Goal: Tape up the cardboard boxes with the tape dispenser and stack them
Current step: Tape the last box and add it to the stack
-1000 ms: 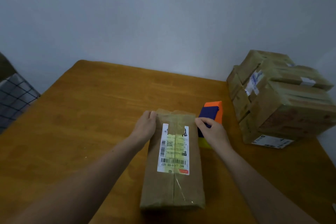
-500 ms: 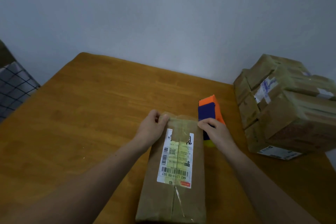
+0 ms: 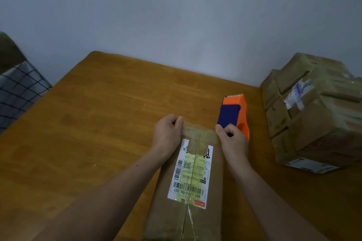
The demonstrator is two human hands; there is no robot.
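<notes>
Got a wood table (image 3: pixel 98 123) with a stack (image 3: pixel 317 123) of taped boxes at its right edge. Long box (image 3: pixel 162 217) lying flat mid-table, seam up, white label (image 3: pixel 191 174) stuck on top. Orange and blue dispenser (image 3: pixel 235 111) just beside the far right corner. Then left hand (image 3: pixel 167 137) curled round the far left corner, gripping it. And right hand (image 3: pixel 234 143) curled at the far right corner, hard against the dispenser; can't tell what it's holding, if anything.

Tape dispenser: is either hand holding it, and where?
Yes: the right hand grips the tape dispenser by the near end of its blue part. The left hand holds the cardboard box.
</notes>
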